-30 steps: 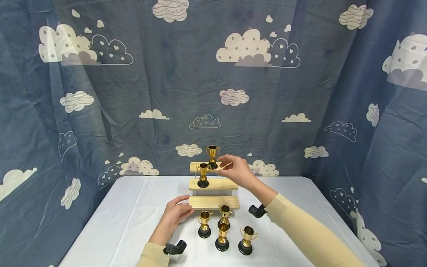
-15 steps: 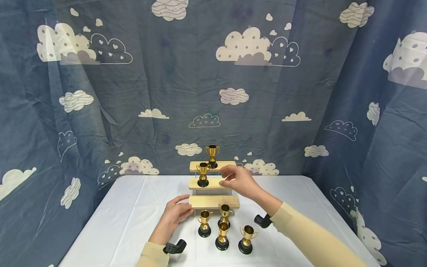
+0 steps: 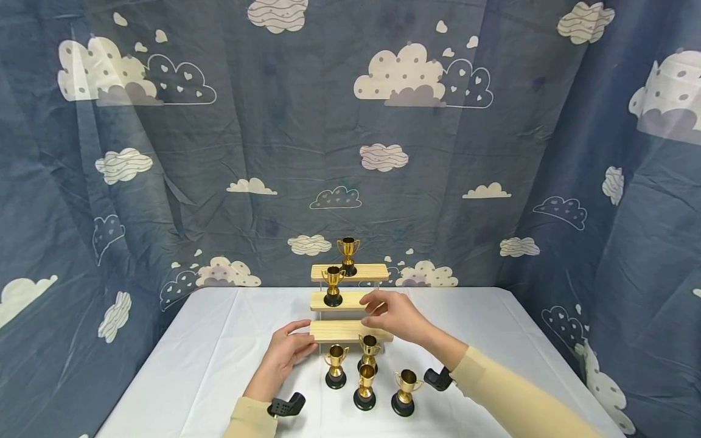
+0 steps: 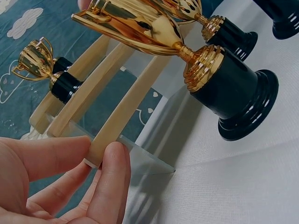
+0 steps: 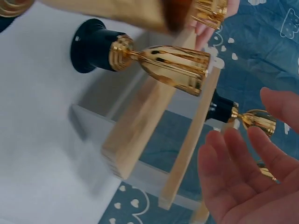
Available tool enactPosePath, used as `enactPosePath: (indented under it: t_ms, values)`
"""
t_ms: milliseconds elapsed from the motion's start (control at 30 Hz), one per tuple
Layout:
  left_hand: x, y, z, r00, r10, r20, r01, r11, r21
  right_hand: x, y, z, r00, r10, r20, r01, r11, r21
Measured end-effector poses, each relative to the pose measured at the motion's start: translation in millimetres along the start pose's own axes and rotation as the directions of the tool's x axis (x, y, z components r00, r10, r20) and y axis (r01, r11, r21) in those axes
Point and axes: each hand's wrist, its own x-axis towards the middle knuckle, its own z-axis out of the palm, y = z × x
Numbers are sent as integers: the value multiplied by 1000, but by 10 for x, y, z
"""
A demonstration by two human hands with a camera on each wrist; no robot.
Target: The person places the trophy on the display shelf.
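Observation:
A three-step wooden riser (image 3: 350, 331) stands mid-table. One gold trophy (image 3: 348, 255) stands on its top step and another (image 3: 333, 286) on the middle step. Several more gold trophies (image 3: 365, 387) stand on the cloth in front. My left hand (image 3: 308, 338) pinches the left end of the bottom step; the left wrist view shows thumb and finger of this hand (image 4: 99, 148) on that plank end (image 4: 122, 109). My right hand (image 3: 373, 304) hovers empty, fingers relaxed, by the right part of the middle step. In the right wrist view this hand (image 5: 243, 140) shows a bare palm beside the steps (image 5: 140, 130).
The table wears a white cloth (image 3: 208, 353), with bare cloth to the left and right of the riser. A blue cloud-print curtain (image 3: 219, 152) closes in the back and both sides. Black wrist mounts (image 3: 287, 406) sit near the front trophies.
My right hand has come down and back from the top step to the level of the middle step, holding nothing. The left hand and the trophies stay put.

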Motion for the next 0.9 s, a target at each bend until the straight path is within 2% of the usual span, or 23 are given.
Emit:
enactPosePath:
  t_ms: [200,667,900]
  values:
    - [-4,2,-8,1000,-3,4,3,1000,0,-50,58,51,999,-14,34,15,999,-31]
    - [-2,-23,-14,1000,4,5,-4,1000,1,-148,159,130,990,-50,135,50,999,6]
    - [17,-26,-4,1000,1,8,-1,1000,5,-162,240,162,987,-53,152,52,999,9]
